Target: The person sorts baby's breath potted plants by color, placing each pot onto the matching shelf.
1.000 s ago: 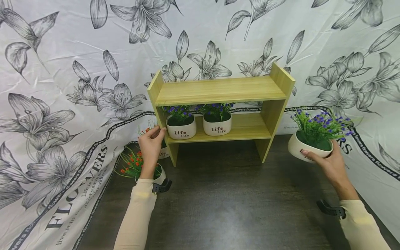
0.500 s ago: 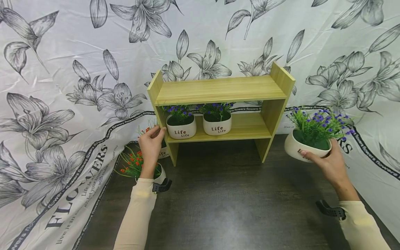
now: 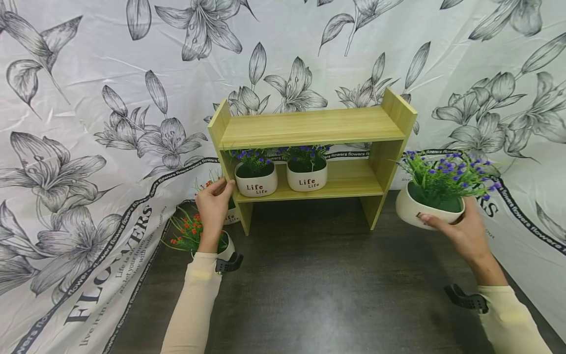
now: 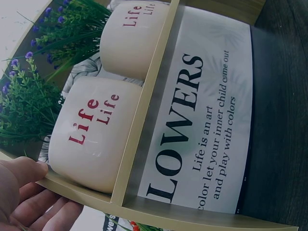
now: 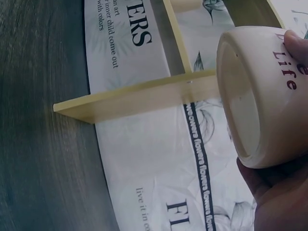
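My right hand (image 3: pixel 470 236) holds a white flowerpot (image 3: pixel 426 209) with purple flowers in the air, right of the wooden shelf (image 3: pixel 309 127). The thumb lies across the pot's lettered front, and the pot tilts; its underside shows in the right wrist view. At the shelf's left side panel, my left hand (image 3: pixel 213 204) pinches the edge, thumb (image 4: pixel 24 169) on the inner face and fingers outside. Two white pots with purple flowers, a left pot (image 3: pixel 256 181) and a right pot (image 3: pixel 307 177), stand upright on the middle board, lettered "Life".
Left of the shelf, partly behind my left arm, a pot with orange-red flowers (image 3: pixel 190 231) stands on the dark table (image 3: pixel 305 275). Another orange-flowered pot (image 3: pixel 232 216) is mostly hidden behind my hand and the side panel. A flower-printed cloth (image 3: pixel 283 44) hangs behind.
My right hand has moved slightly left with the purple-flowered pot, closer to the shelf's right side. The left hand and the shelf have stayed in place.
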`<control>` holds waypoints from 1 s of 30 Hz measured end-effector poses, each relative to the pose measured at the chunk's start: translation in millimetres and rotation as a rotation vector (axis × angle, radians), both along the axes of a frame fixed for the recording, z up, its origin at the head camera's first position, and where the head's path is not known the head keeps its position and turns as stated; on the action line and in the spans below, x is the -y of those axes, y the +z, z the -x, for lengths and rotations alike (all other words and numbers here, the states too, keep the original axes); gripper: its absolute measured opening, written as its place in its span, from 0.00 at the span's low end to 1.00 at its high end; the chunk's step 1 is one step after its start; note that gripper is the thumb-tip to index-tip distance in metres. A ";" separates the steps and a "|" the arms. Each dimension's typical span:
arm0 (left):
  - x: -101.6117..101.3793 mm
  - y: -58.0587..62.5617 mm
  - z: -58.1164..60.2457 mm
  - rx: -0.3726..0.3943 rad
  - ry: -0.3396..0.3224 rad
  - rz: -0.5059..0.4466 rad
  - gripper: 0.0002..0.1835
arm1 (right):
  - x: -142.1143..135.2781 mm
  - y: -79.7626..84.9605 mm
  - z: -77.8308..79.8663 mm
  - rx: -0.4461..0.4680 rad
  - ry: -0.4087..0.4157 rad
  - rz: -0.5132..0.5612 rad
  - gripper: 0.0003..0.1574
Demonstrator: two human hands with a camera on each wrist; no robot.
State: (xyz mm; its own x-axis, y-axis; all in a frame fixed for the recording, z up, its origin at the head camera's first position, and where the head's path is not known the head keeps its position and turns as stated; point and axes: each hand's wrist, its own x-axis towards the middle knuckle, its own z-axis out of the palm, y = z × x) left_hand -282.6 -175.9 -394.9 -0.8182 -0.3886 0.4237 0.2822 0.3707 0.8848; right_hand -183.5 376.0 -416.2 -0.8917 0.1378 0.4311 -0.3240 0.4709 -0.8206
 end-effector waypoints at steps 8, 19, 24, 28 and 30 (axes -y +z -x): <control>0.9 -0.6 0.0 0.004 -0.002 0.000 0.20 | 8.1 3.8 0.9 -0.011 0.070 0.056 0.53; 0.7 -0.3 2.0 0.004 0.003 -0.006 0.19 | 18.3 9.5 4.0 0.036 -0.014 -0.066 0.44; 1.3 -0.2 2.3 0.003 0.001 -0.005 0.19 | 23.4 10.2 7.8 0.045 -0.018 -0.084 0.42; 1.6 -0.7 1.6 0.009 -0.004 -0.002 0.19 | 29.8 11.9 11.7 0.036 0.010 -0.077 0.43; 1.6 -1.0 0.9 0.013 -0.002 -0.004 0.19 | 33.4 12.8 14.0 0.030 0.030 -0.066 0.45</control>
State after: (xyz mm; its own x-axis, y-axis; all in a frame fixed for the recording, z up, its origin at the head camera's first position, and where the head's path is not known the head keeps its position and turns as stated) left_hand -283.5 -177.6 -395.8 -0.8242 -0.3886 0.4119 0.2718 0.3665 0.8898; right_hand -197.5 342.7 -403.4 -0.9077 0.0828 0.4114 -0.3145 0.5147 -0.7976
